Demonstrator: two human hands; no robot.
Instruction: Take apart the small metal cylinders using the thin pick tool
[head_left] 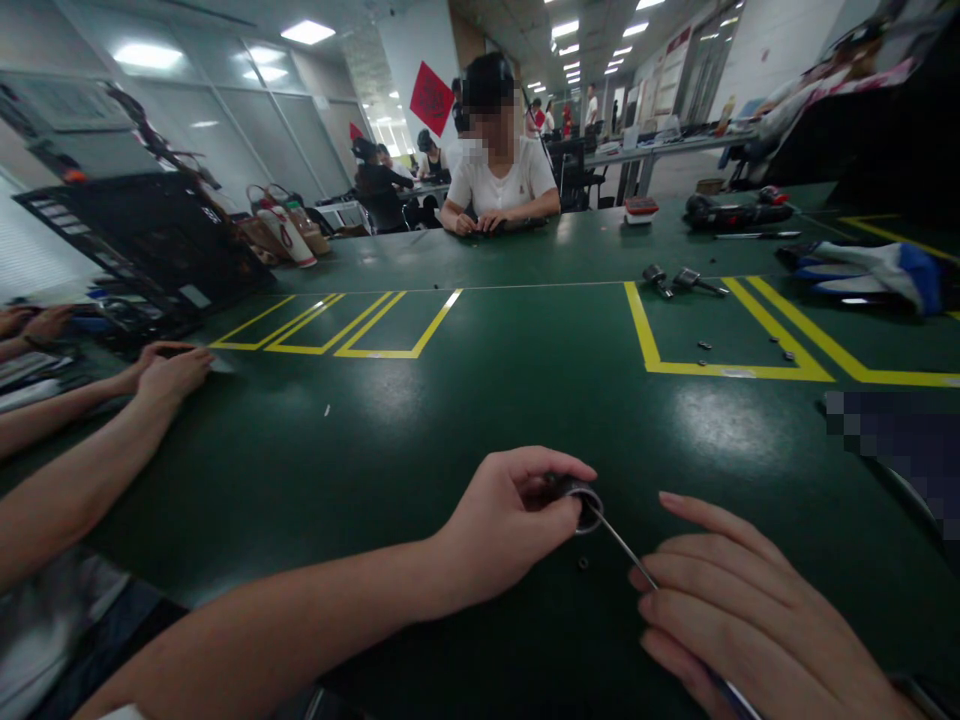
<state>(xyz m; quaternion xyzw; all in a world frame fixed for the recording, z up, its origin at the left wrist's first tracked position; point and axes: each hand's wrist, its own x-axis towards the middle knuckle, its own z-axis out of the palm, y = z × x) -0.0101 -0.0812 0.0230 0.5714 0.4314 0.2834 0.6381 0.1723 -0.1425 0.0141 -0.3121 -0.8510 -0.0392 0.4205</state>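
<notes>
Metal between fingers (559,462): one ring (573,489), one rod (624,546).

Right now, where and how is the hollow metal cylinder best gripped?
Grip the hollow cylinder by its outer wall, probably from the left, thumb near, fingers over the far side, as the left hand does. It looks round, and its open end faces the right hand, so this should keep the mouth free for the thin metal shaft.

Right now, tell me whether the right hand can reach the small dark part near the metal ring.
Probably yes: the small dark part lies close by with nothing visibly between, though the right hand holds a thin rod.
</notes>
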